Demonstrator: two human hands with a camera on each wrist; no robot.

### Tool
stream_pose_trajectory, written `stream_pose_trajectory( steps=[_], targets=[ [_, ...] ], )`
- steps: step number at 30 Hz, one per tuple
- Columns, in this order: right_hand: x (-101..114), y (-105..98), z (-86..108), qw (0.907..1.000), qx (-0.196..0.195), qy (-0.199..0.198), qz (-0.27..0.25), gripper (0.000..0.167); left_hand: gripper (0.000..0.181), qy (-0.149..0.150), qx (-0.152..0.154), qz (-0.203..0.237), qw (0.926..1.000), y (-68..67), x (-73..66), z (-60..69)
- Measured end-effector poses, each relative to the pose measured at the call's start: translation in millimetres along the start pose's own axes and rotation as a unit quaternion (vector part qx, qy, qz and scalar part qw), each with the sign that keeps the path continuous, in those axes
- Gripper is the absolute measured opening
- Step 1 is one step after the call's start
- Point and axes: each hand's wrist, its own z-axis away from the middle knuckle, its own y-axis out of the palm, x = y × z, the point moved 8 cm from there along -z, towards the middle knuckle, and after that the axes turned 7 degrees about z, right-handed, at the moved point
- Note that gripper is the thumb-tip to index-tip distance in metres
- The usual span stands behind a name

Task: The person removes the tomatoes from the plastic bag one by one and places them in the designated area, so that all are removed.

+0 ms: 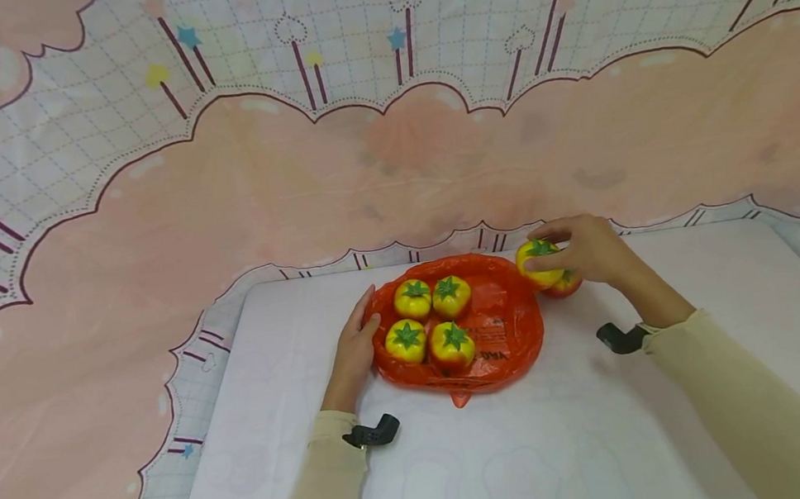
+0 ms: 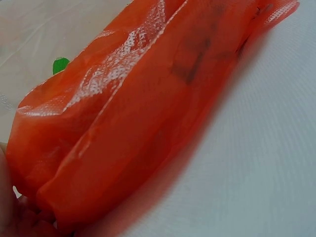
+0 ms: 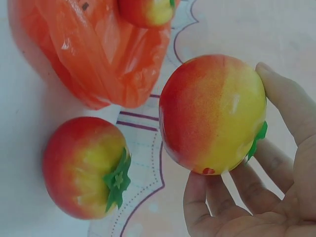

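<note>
A red plastic bag (image 1: 515, 302) lies with its mouth spread wide on the white table. Inside it, toward the left, sit several red-and-yellow tomatoes with green star-shaped tops, one being the front tomato (image 1: 451, 347). My left hand (image 1: 354, 351) grips the bag's left rim; its fingers are mostly cut off in the left wrist view, where the bag's side (image 2: 123, 128) fills the middle. Just past the bag's right edge, my right hand (image 1: 587, 250) holds another tomato (image 3: 212, 113) between thumb and fingertips, raised off the table. Below that one, a loose tomato (image 3: 84, 168) rests on the tabletop.
The white tabletop (image 1: 516, 460) extends in front of the bag and to both sides. A patterned peach-and-white cloth (image 1: 361, 179) hangs behind the table's back edge. Black wrist devices, such as the left one (image 1: 373, 432), stick out from both sleeves.
</note>
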Motion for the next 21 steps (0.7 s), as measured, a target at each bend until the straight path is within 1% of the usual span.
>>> stream_pose_trajectory(
  steps=[5,13,21],
  targets=[
    [-6,-5,1.6,0.9999,-0.011,-0.002,-0.003,0.065,0.05,0.0,-0.001,0.0,1.0,-0.1,-1.0,1.8],
    [-16,-11,4.7,0.9996,-0.025,0.008,-0.012,0.065,0.05,0.005,-0.001,0.003,1.0,0.2,-1.7,1.0],
    [-27,-17,6.9,0.9995,-0.021,0.01,-0.021,0.072,0.049,0.003,-0.004,0.002,1.0,-0.4,0.0,-0.1]
  ],
)
